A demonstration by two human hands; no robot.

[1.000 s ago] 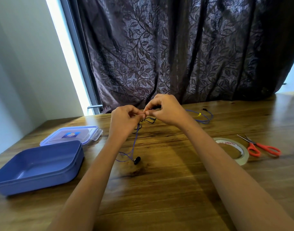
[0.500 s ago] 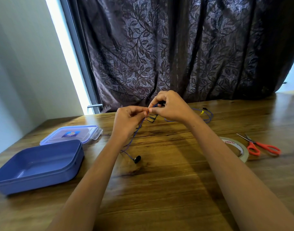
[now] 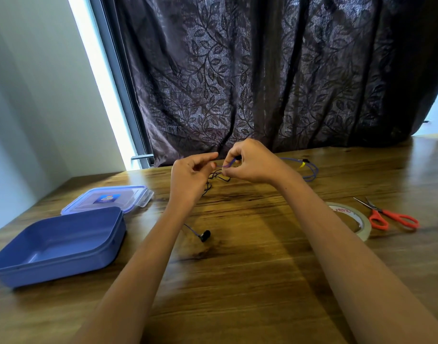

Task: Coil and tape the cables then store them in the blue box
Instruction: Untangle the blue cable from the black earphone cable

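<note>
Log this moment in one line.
phase: coiling; right hand: pinches cable; left hand: beside cable, grip unclear; box: lid off; tape: untouched

Two slim forearms [image 3: 143,269] show, bare from the wrists to the lower edge of the view. The left hand [image 3: 190,177] and right hand [image 3: 252,165] are bare too. Nails are too small to judge.

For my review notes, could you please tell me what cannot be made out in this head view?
All in the head view:
The cable: its coil count is hidden inside the right hand that pinches it.
The left hand: whether its fingertips touch the cable is too small to tell.
The tape: its left part is hidden by the right forearm.
The lid: label print too small to read.
</note>
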